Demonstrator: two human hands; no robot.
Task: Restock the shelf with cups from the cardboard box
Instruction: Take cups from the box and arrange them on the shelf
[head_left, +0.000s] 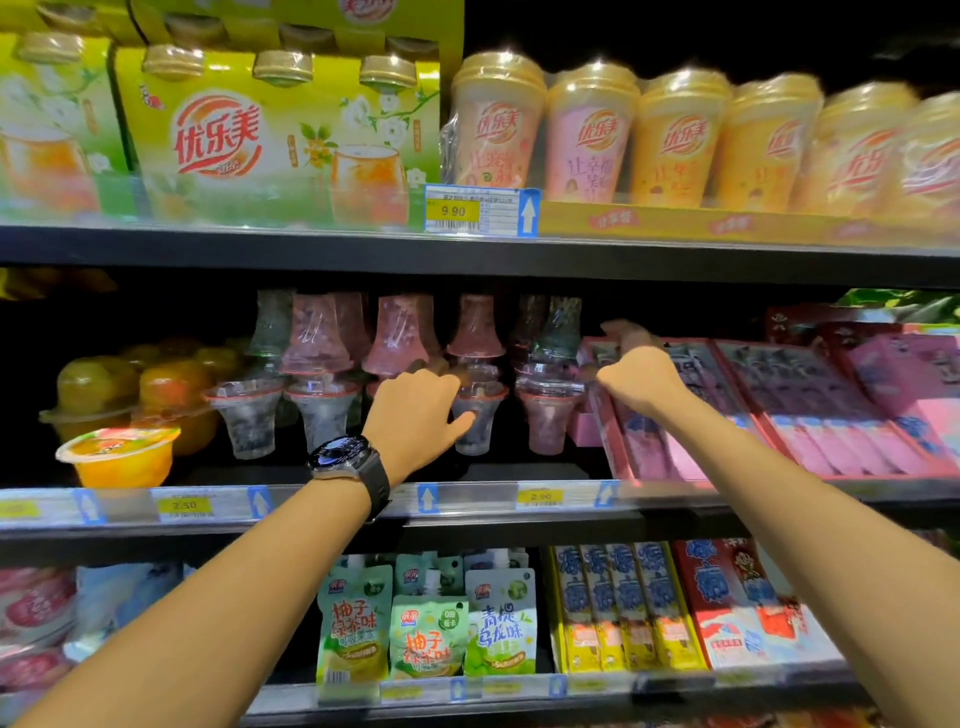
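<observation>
Clear cone-shaped cups stand in rows on the middle shelf (519, 470), many with a second cup turned upside down on top. My left hand (415, 415), with a black watch on its wrist, reaches into the row. Its thumb and fingers curl round a clear cup (475, 439). My right hand (641, 376) is further right, with curled fingers. Its thumb and fingertips close on the right side of a stacked pair of cups (550, 384). The cardboard box is out of view.
Pink flat boxes (810, 405) lean right beside my right hand. Orange fruit cups (122, 454) sit at the shelf's left. Tall milk-tea cups (675, 135) and yellow multipacks (280, 135) fill the shelf above, and pouches (426, 629) the shelf below. Price tags line the shelf edges.
</observation>
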